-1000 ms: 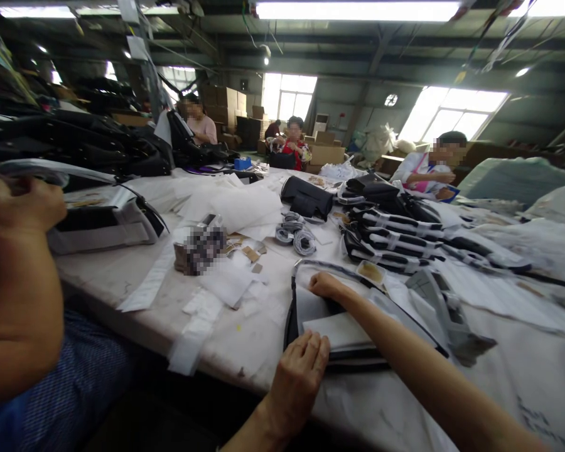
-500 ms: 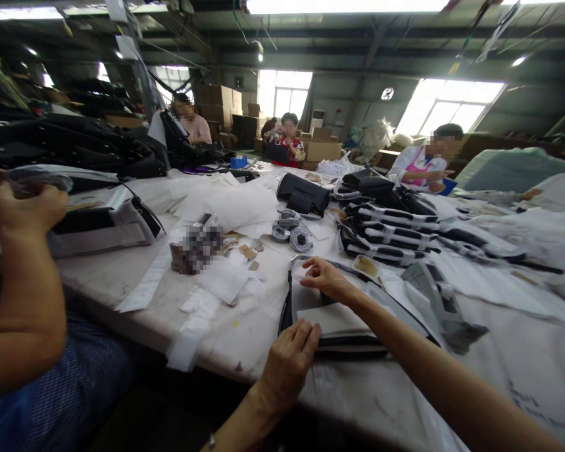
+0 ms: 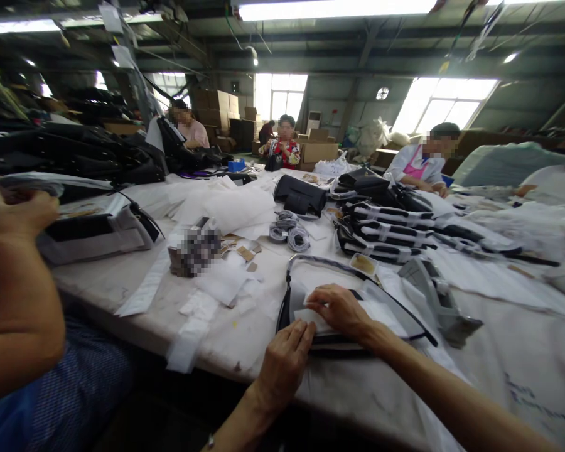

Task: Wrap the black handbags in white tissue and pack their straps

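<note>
A black bag (image 3: 297, 295) lies on the pale desk (image 3: 252, 336) with white paper (image 3: 385, 319) on it. The left hand (image 3: 285, 355) touches the bag's near edge, the right hand (image 3: 341, 309) the paper; I can't tell if either grip is closed. Scraps (image 3: 222, 284) lie left of the bag; boxes (image 3: 319, 152) and bright windows (image 3: 445, 103) are far behind it.

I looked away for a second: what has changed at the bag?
The right hand has drawn back from the far left part of the bag to close by the left hand, over the white sheet; whether it grips anything is unclear. The left hand stays at the bag's near left edge.
</note>
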Tool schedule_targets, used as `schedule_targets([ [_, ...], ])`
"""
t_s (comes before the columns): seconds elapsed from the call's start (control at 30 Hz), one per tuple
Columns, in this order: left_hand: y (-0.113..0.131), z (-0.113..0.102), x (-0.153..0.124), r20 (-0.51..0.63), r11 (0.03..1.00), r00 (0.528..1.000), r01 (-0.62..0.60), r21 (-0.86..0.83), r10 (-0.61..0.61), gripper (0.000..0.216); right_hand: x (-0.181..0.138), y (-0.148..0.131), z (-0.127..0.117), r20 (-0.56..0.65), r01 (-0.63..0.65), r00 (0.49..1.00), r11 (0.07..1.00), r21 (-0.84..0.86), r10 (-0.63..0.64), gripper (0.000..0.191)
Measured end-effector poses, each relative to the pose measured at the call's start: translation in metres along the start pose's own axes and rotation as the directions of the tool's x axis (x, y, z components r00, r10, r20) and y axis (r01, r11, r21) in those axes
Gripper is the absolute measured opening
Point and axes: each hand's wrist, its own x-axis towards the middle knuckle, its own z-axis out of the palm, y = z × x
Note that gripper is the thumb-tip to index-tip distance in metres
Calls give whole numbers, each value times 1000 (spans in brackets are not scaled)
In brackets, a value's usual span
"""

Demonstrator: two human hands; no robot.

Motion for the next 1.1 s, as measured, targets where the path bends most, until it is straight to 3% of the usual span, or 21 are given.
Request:
schedule_targets([
  [0.1, -1, 3, -2, -35, 999, 999, 30, -20, -30, 42, -25, -5, 3, -49, 110, 992, 986, -127, -117, 16],
  [0.2, -1, 6, -3, -69, 995, 994, 81, -65, -85, 45, -41, -10, 0, -129, 171, 974, 977, -126, -187, 18],
  [0.33, -1, 6, -4, -77, 988, 991, 103, -111, -112, 52, -53, -24, -1, -139, 277, 946, 952, -133, -294, 23],
  [0.63, -3, 2, -4, -17, 998, 1000, 15, -61, -16, 39, -77, -44, 12, -194, 350, 909, 928, -126, -370, 24],
  [0.83, -3, 4, -5, -53, 998, 998, 27, -54, -29, 37, -91, -56, -1, -122, 347, 930, 938, -24, -347, 20],
  [1.0, -3, 0, -3, -17, 998, 1000, 16, -66, -17, 42, -118, -57, 5, 78, 350, 932, 936, 45, -353, 7],
  [1.1, -4, -1, -4, 12, 998, 1000, 16, -63, -15, 42, -130, -49, 29, 151, 300, 944, 954, -26, -293, 35],
])
